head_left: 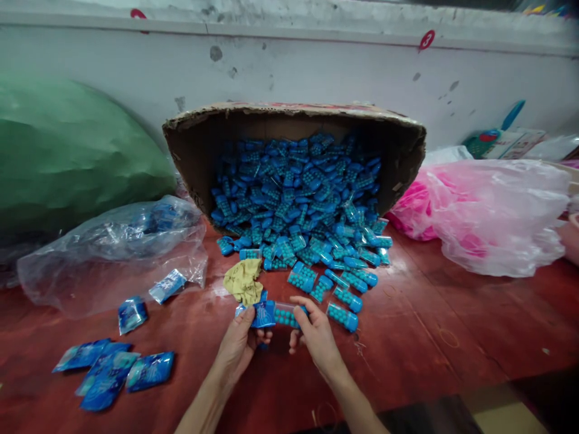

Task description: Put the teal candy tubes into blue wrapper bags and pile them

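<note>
My left hand point(239, 340) is closed on a blue printed packet point(264, 314), near the middle of the red table. Against the packet's right edge lies a clear container of turquoise balls point(286, 314), its right end pinched by my right hand point(315, 337). Just behind my left hand sits a crumpled yellow cloth point(244, 281). Many similar blue-capped containers point(298, 187) spill from a cardboard box point(190, 150) lying on its side. Several filled blue packets point(150, 371) lie at the left front.
The red table point(407, 337) stretches across the view. A green bag point(76, 157) and a clear plastic bag point(113, 241) stand at left. Pink and clear plastic bags point(488, 211) rest at right. A white wall point(316, 66) rises behind the box.
</note>
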Motion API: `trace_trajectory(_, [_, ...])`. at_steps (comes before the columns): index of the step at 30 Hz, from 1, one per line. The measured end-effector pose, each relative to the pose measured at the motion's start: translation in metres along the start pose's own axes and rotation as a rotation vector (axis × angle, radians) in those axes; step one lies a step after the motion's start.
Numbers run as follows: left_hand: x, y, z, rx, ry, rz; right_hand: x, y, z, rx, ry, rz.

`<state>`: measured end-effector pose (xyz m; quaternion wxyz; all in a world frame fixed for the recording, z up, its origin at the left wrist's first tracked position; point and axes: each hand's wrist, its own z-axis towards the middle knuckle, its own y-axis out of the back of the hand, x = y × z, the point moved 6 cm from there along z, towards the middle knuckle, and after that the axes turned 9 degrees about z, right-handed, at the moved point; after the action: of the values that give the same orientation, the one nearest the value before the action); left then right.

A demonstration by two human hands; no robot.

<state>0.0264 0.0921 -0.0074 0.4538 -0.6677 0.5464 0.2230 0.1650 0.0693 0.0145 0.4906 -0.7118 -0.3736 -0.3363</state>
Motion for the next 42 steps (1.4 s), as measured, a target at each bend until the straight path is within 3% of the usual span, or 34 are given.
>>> trace_trajectory(9, [-0.003, -0.003, -0.001, -0.003, -0.01, 0.023, 0.001, 0.001, -0.002, -0.005, 0.008, 0.028])
trace_trajectory(17, [-0.008, -0.004, -0.003, -0.044, -0.03, 0.073, 0.008, 0.001, -0.011, 0.021, 0.078, -0.173])
trace_trajectory(24, [-0.012, -0.004, -0.002, 0.002, -0.077, 0.074, 0.0, 0.001, -0.007, 0.019, -0.06, -0.009])
trace_trajectory(29, [-0.012, -0.005, -0.003, 0.009, -0.069, 0.059, -0.001, 0.001, -0.007, 0.018, -0.075, -0.013])
trace_trajectory(37, [-0.01, 0.003, 0.003, -0.07, -0.126, 0.203, 0.012, -0.003, -0.014, 0.062, 0.145, -0.285])
trace_trajectory(42, [-0.008, -0.011, 0.001, -0.049, -0.083, 0.103, -0.003, 0.004, -0.006, -0.088, 0.103, -0.223])
